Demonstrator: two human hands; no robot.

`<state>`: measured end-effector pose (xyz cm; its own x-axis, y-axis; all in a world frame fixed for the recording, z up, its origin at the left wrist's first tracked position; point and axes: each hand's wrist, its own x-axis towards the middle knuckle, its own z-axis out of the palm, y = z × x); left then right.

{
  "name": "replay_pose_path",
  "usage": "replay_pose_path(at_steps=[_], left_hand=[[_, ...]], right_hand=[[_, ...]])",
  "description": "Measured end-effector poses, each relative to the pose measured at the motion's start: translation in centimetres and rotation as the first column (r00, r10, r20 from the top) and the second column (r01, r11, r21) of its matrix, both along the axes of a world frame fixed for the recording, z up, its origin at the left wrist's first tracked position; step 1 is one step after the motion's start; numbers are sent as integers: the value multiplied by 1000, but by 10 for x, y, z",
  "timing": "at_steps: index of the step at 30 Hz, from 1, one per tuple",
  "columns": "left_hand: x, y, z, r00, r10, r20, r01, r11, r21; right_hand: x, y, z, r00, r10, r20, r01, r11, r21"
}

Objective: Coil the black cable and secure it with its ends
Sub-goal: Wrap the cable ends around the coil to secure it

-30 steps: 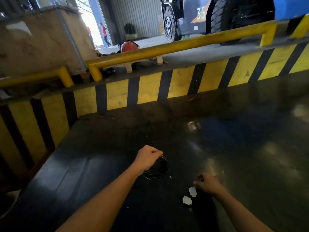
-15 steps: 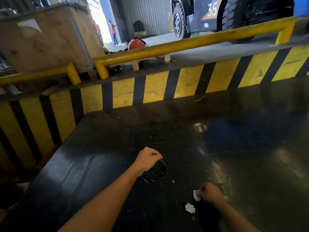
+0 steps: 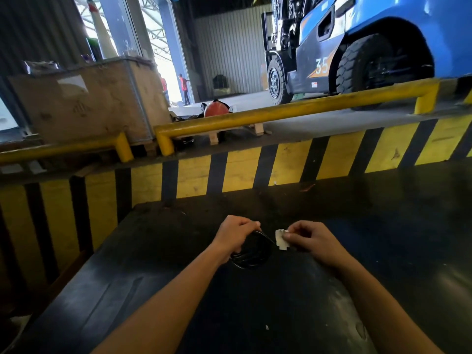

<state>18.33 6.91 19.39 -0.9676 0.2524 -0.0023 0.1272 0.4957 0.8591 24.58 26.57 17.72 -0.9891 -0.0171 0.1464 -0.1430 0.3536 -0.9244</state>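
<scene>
From the head camera, both bare forearms reach out over a dark, glossy table (image 3: 383, 251). The left hand (image 3: 236, 236) is curled into a loose fist around the top of the black cable (image 3: 251, 254), which hangs below the hand as a small bundle of stacked loops, its lower edge close to or resting on the tabletop; I can't tell which. A thin strand runs from the coil up to the right. The right hand (image 3: 310, 241) sits just beside it, thumb and forefinger pinched on a small white connector (image 3: 281, 238) at the cable's end. The two hands are close but not touching. Past the table stands a yellow-and-black striped barrier (image 3: 281, 164) topped by a yellow rail (image 3: 293, 111). Behind that are a blue forklift (image 3: 357, 47) marked 35 and a big cardboard crate (image 3: 89, 100) to the left.
</scene>
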Motion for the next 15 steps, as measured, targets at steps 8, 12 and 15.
replay_pose_path(at_steps=[8,12,15], left_hand=[[3,15,28,991,-89,-104,95,994,51],[4,14,37,992,-114,-51,119,986,116],[3,11,42,989,-144,-35,149,971,190]], right_hand=[[-16,-4,35,997,20,-73,-27,995,-98],[-24,-6,48,990,-64,-128,42,985,-165],[-26,-10,56,992,-29,-120,4,979,-203]])
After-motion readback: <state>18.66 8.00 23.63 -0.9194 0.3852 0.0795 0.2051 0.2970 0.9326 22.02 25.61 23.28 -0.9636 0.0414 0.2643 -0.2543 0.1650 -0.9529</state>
